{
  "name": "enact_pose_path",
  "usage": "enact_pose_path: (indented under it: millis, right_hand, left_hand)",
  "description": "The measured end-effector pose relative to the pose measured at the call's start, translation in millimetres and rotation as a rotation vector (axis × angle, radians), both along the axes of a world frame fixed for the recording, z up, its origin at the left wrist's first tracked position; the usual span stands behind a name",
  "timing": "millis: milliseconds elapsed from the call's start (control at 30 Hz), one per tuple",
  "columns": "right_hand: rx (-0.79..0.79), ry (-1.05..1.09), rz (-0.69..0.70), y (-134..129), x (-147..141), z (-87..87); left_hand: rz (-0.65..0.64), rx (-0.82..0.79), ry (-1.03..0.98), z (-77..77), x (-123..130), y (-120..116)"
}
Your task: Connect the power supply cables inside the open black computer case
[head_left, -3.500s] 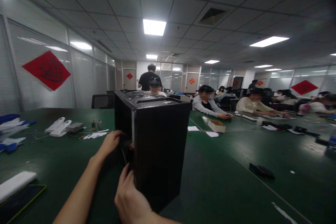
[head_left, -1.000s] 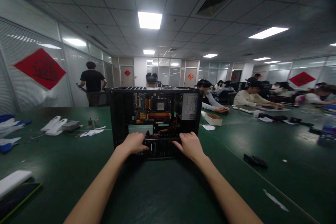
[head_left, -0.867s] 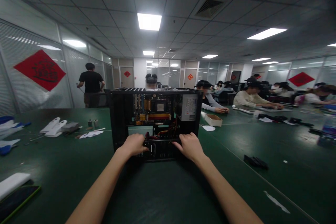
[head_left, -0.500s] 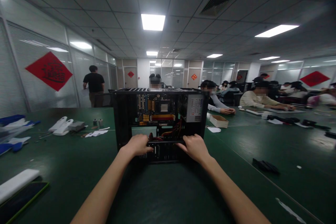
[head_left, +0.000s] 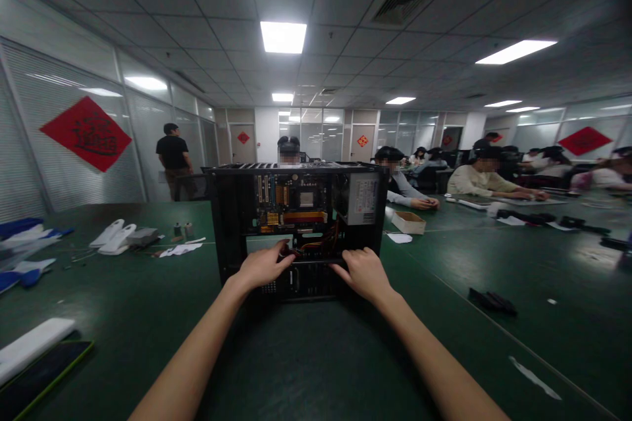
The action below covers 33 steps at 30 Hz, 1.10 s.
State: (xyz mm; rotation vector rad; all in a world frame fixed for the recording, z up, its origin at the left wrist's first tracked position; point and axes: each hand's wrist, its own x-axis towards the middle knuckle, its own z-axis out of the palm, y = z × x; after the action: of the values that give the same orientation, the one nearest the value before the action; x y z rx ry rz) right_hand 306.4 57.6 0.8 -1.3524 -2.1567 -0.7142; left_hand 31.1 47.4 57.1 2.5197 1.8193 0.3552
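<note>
A black computer case (head_left: 227,230) stands on the green table, its open side facing me and showing a motherboard (head_left: 269,200), a silver power supply (head_left: 364,199) and coloured cables (head_left: 323,241). A dark bar crosses the lower part of the opening. My left hand (head_left: 264,266) is at the left part of this bar, thumb and index finger reaching towards a dark cable end; whether they pinch it is too small to tell. My right hand (head_left: 366,271) is closed over the bar's right part, fingers behind it and thumb in front.
On the green table (head_left: 306,362) lie white objects (head_left: 116,237), papers and blue items at left, and a phone-like slab (head_left: 44,375) near the front. Right are a small box (head_left: 409,223) and a black item (head_left: 492,301). Several people sit beyond; one stands at left.
My left thumb has lifted from below the bar to above it, and the index finger now reaches towards the cables. My right hand keeps its place on the bar.
</note>
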Motion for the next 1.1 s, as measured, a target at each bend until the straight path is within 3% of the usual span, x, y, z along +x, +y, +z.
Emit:
enact_pose_path:
  millis: [267, 500, 633, 700, 833, 967, 1100]
  right_hand:
    - [-0.031, 0.008, 0.036, 0.4, -0.8, 2.7]
    - [-0.211, 0.142, 0.312, 11.4, -59.8, 38.7]
    - [-0.387, 0.139, 0.289, 26.9, -92.5, 47.1]
    - [-0.446, 0.198, 0.291, 33.1, -97.4, 46.6]
    - [-0.518, 0.438, 0.451, 35.7, -89.3, 52.4]
    - [-0.547, 0.655, 0.6, 21.5, -74.5, 80.2]
    - [-0.519, 0.795, 0.763, -5.0, -60.5, 116.9]
  left_hand:
    - [-0.015, -0.034, -0.017, 2.4, 0.5, 0.2]
    - [-0.001, -0.024, -0.021, -1.6, -0.2, 4.7]
    - [-0.004, -0.014, -0.066, -3.9, -4.0, 5.7]
    - [-0.032, -0.028, -0.11, -4.8, -6.6, 7.3]
    - [-0.106, -0.009, -0.3, -4.5, -6.7, 11.8]
    - [-0.217, 0.043, -0.512, 8.3, 6.6, 3.2]
    - [-0.264, 0.263, -0.582, 40.4, 24.9, -24.7]
